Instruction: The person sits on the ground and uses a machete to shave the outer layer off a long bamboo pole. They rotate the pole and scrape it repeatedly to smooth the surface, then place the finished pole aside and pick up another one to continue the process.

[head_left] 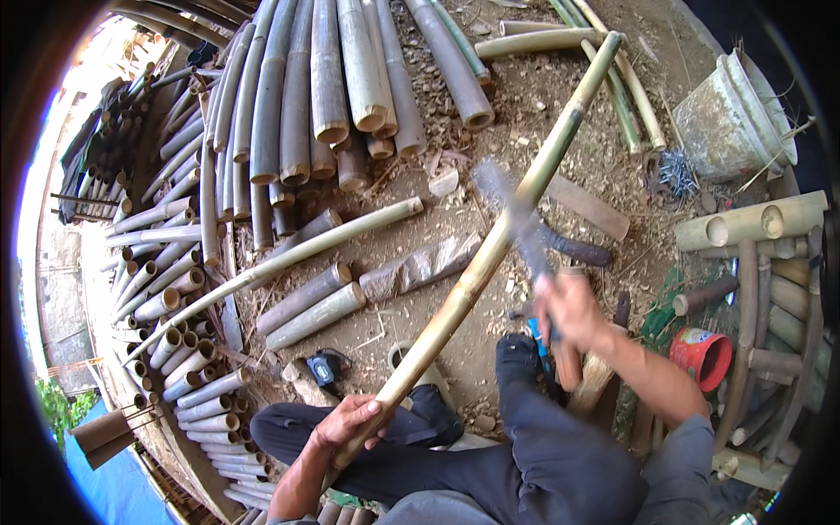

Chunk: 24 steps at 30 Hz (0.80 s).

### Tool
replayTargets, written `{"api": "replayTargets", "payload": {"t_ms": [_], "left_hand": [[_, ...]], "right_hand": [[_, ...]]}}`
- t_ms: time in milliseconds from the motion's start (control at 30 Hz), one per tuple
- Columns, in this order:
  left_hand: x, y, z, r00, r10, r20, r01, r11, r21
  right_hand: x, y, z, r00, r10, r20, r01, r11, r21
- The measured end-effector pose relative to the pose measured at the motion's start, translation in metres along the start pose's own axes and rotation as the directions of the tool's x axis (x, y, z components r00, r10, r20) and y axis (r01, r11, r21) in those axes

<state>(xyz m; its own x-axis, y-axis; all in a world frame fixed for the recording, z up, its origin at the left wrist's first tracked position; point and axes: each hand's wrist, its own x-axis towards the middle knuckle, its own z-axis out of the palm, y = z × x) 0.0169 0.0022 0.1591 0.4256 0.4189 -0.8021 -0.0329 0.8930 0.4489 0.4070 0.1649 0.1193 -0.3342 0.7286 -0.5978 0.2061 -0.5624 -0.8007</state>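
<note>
A long bamboo pole (455,302) slants across my lap, rising from the lower left to the upper right. My left hand (350,422) is wrapped round its lower part, above my thigh. My right hand (564,308) is closed round a machete (532,245), whose blade is smeared by motion. That blade crosses the pole near its middle; whether it touches the bamboo I cannot tell. Below the pole, close to the blade, lies a dark curved object (573,247). A flat wooden piece (588,207) rests on the ground beyond it.
Stacked bamboo poles (302,87) fill the far left, with cut bamboo tubes (210,420) piled at left. A short log (420,267) lies ahead. To the right are a dirty white bucket (731,118), a red container (700,357) and a bamboo frame (748,315). Chips litter the ground.
</note>
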Motion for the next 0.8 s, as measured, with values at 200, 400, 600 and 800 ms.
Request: {"api": "replayTargets", "payload": {"t_ms": [200, 400, 600, 800], "left_hand": [[0.005, -0.003, -0.008, 0.999, -0.004, 0.052, 0.007, 0.998, -0.065], [0.010, -0.009, -0.012, 0.996, 0.006, 0.084, -0.003, 0.999, -0.045], [-0.009, -0.026, -0.012, 0.995, -0.077, 0.063, 0.092, 0.960, -0.266], [-0.012, -0.004, -0.004, 0.976, 0.186, -0.116, -0.120, 0.896, 0.428]], "right_hand": [[-0.009, 0.005, 0.018, 0.998, 0.061, 0.023, -0.061, 0.998, 0.020], [-0.037, 0.001, 0.038, 0.837, 0.190, 0.514, -0.027, 0.951, -0.308], [-0.024, 0.002, -0.025, 0.976, -0.198, 0.094, 0.166, 0.949, 0.269], [-0.049, 0.025, -0.067, 0.867, -0.355, -0.349, 0.421, 0.897, 0.133]]}}
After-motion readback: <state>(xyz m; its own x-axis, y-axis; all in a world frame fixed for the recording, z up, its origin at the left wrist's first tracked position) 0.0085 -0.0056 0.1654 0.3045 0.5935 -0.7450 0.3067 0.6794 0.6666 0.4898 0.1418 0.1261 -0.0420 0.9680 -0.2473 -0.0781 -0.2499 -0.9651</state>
